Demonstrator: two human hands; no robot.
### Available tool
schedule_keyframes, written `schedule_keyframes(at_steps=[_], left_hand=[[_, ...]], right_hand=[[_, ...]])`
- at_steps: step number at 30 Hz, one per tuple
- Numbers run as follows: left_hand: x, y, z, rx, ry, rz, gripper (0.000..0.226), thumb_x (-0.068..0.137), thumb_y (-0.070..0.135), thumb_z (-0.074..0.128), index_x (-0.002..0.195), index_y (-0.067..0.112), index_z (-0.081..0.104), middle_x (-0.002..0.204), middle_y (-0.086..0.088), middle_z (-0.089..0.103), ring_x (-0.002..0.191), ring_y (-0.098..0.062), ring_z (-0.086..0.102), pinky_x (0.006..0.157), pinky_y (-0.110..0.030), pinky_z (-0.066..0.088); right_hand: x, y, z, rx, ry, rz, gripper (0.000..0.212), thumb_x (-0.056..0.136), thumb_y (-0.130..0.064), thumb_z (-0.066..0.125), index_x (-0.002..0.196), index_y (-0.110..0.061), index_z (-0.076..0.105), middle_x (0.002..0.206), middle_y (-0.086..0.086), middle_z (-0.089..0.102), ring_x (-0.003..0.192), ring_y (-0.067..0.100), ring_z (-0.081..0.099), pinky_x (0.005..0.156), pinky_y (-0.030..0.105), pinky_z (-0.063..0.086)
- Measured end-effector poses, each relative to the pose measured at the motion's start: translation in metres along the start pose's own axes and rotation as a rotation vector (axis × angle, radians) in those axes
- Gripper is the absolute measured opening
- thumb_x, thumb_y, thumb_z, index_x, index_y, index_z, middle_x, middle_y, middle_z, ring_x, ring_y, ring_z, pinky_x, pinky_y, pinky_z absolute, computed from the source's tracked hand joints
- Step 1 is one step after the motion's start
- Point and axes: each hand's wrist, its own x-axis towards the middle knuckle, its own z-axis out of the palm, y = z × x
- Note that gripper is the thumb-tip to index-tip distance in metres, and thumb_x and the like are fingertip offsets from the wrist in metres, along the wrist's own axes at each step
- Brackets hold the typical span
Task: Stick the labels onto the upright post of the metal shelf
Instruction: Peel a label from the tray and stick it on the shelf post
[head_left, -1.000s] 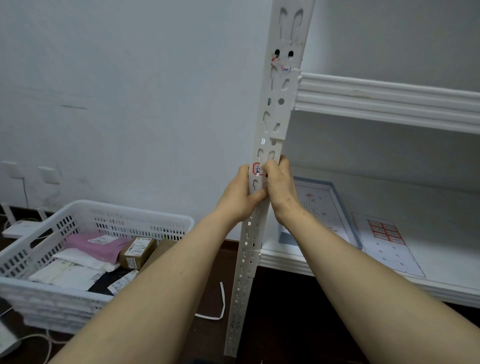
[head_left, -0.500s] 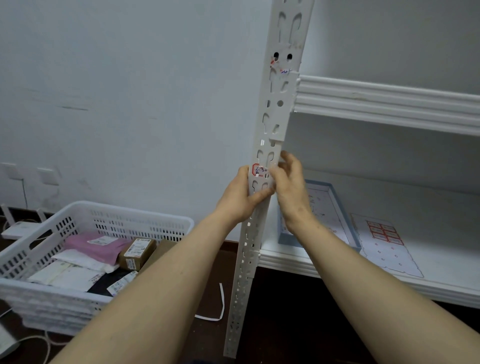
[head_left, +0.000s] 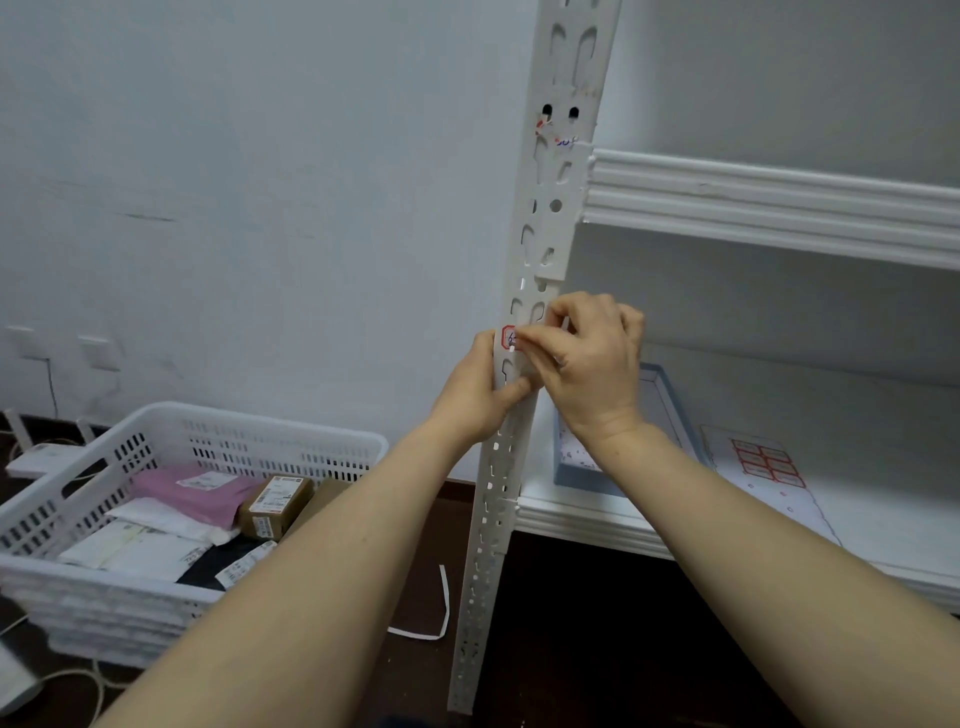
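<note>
Item: upright post (head_left: 550, 208), white perforated metal, standing at the shelf's front corner.
Label (head_left: 508, 338): red-bordered, handwritten, stuck on the post's front face at mid-height.
Left hand (head_left: 478, 395): grips the post just below the label, thumb across the front.
Right hand (head_left: 592, 358): at 3 o'clock of the label, forefinger and thumb tips together on it, other fingers curled.
Label sheet (head_left: 763, 462): flat on the lower shelf, 4 o'clock of the hands.
White basket (head_left: 156, 436): on the floor at 8 o'clock, holding parcels.
</note>
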Motion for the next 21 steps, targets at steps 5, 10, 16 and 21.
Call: schedule_keyframes(at_steps=[5,10,16,21], left_hand=[[0.000,0.001,-0.001,-0.020,0.001,-0.010,0.041,0.086,0.026,0.064,0.119,0.017,0.041,0.088,0.012,0.052,0.090,-0.016,0.054,0.078,-0.033,0.047],[-0.001,0.002,0.000,-0.021,0.002,-0.008,0.041,0.086,0.027,0.064,0.119,0.018,0.041,0.089,0.014,0.051,0.092,-0.016,0.054,0.084,-0.037,0.048],[-0.002,0.003,-0.001,-0.015,-0.003,-0.002,0.036,0.086,0.027,0.064,0.114,0.019,0.041,0.087,0.014,0.051,0.088,-0.016,0.054,0.079,-0.035,0.047],[-0.003,0.004,-0.001,0.005,0.004,-0.001,0.031,0.087,0.022,0.063,0.104,0.020,0.038,0.083,0.013,0.049,0.078,-0.009,0.050,0.065,-0.026,0.041]], right_hand=[[0.011,-0.002,0.000,-0.095,0.051,-0.126,0.015,0.069,-0.020,0.077,0.058,-0.019,0.067,0.083,-0.001,0.065,0.089,0.013,0.042,0.080,0.033,0.025],[0.015,-0.002,-0.002,-0.190,0.061,-0.256,0.023,0.061,-0.007,0.079,0.053,-0.016,0.059,0.092,-0.002,0.069,0.100,0.013,0.044,0.082,0.032,0.026],[0.021,-0.001,-0.004,-0.255,0.044,-0.359,0.025,0.058,-0.008,0.079,0.052,-0.018,0.057,0.093,-0.004,0.069,0.101,0.014,0.044,0.083,0.032,0.026],[0.023,-0.004,-0.001,-0.292,0.022,-0.402,0.023,0.055,-0.008,0.075,0.053,-0.018,0.055,0.094,-0.003,0.069,0.101,0.014,0.042,0.084,0.032,0.027]])
